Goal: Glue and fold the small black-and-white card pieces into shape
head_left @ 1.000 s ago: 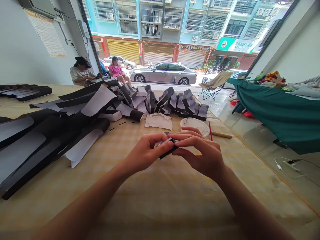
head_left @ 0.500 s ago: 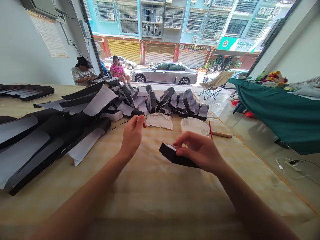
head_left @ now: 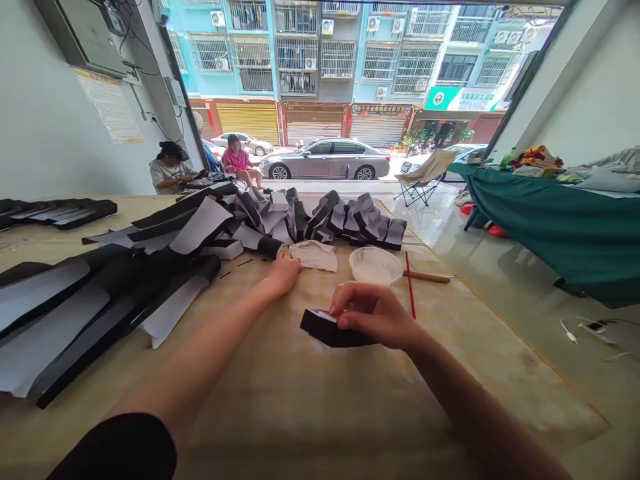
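Note:
My right hand [head_left: 375, 312] is closed on a small folded black card piece [head_left: 327, 330] with a white inner side. It holds the piece tilted above the table, thumb in front and fingers behind. My left hand [head_left: 285, 275] reaches farther forward, fingers curled down at the left edge of a crumpled white cloth [head_left: 317, 256]. Its fingertips are partly hidden, and I cannot tell what they hold, if anything. Just right of the cloth lies a shallow white bowl [head_left: 375, 265], with a thin red stick [head_left: 411, 287] beside it.
A wooden handle [head_left: 427, 276] lies beyond the red stick. Black-and-white folded card pieces [head_left: 370, 217] are heaped along the far edge, and long ones [head_left: 65, 313] pile up at left. Two people sit beyond the table. A green-draped table [head_left: 545, 233] stands at right.
My left hand has moved forward and down from above the table to the cloth's left edge. My right hand still holds the card piece, now slightly farther left in view. The view has tilted up.

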`<action>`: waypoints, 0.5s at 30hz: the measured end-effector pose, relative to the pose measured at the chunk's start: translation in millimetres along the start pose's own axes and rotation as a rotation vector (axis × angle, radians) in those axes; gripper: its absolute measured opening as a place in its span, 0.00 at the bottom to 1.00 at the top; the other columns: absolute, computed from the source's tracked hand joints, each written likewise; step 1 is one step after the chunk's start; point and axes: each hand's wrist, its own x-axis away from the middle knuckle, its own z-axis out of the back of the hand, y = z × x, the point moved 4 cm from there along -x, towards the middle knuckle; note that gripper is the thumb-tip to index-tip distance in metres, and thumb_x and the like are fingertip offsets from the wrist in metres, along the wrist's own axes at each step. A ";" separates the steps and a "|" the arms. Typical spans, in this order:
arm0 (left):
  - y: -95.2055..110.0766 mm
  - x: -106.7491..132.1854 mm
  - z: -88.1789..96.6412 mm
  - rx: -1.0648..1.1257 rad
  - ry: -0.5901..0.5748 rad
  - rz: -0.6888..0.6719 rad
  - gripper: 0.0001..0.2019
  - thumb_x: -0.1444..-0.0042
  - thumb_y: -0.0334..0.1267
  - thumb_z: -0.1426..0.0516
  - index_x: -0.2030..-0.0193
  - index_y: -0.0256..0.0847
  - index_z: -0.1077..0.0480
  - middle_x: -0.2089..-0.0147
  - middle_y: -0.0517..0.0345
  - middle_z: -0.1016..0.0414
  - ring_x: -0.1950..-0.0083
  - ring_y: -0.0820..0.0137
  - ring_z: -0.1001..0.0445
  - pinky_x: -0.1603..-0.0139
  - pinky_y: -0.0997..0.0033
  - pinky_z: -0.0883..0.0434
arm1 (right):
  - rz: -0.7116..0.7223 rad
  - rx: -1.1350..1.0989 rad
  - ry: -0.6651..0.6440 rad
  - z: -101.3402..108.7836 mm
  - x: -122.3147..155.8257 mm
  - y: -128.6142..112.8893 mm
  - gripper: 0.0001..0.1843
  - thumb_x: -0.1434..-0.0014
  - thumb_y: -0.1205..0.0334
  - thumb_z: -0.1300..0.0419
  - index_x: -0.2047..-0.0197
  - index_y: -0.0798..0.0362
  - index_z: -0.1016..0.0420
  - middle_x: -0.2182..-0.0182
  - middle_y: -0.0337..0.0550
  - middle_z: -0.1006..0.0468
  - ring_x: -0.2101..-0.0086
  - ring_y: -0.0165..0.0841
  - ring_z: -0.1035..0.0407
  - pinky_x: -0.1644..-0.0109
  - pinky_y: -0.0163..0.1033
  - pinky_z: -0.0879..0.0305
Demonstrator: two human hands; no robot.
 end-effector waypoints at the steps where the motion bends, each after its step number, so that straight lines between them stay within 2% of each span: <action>1: 0.8 -5.4 0.7 -0.027 -0.027 -0.009 0.16 0.40 0.41 0.46 0.47 0.36 0.35 0.46 0.49 0.32 0.47 0.63 0.30 0.48 0.53 0.30 | -0.004 -0.007 0.008 0.6 -0.3 -0.1 0.08 0.53 0.61 0.31 0.72 0.53 0.25 0.74 0.37 0.26 0.73 0.26 0.33 0.68 0.33 0.36; 5: 6.2 -14.2 5.5 -0.096 -0.084 -0.034 0.16 0.40 0.42 0.46 0.48 0.35 0.34 0.48 0.49 0.30 0.50 0.65 0.28 0.50 0.56 0.28 | -0.018 -0.034 0.015 2.2 -1.3 -1.4 0.07 0.52 0.60 0.32 0.71 0.53 0.25 0.75 0.36 0.26 0.74 0.26 0.34 0.69 0.32 0.37; 9: 6.3 -7.7 11.0 -0.100 -0.090 -0.020 0.15 0.40 0.42 0.46 0.50 0.35 0.33 0.49 0.50 0.30 0.50 0.65 0.29 0.50 0.56 0.29 | 0.012 -0.030 0.040 4.2 -2.4 -4.9 0.07 0.52 0.60 0.32 0.71 0.53 0.26 0.75 0.36 0.26 0.75 0.26 0.33 0.70 0.32 0.36; 13: -2.2 1.7 15.6 -0.046 -0.070 0.014 0.14 0.40 0.42 0.46 0.53 0.34 0.32 0.53 0.51 0.28 0.53 0.67 0.27 0.51 0.57 0.28 | 0.079 0.001 0.156 10.6 -2.3 -8.5 0.07 0.52 0.60 0.33 0.70 0.52 0.26 0.73 0.36 0.25 0.72 0.27 0.31 0.67 0.33 0.33; 15: -4.4 5.9 19.5 0.008 -0.053 -0.002 0.10 0.41 0.38 0.45 0.57 0.35 0.29 0.57 0.52 0.25 0.55 0.67 0.26 0.52 0.60 0.28 | 0.113 0.024 0.240 13.6 -1.6 -9.5 0.08 0.52 0.60 0.33 0.69 0.51 0.26 0.72 0.37 0.24 0.70 0.29 0.29 0.65 0.34 0.31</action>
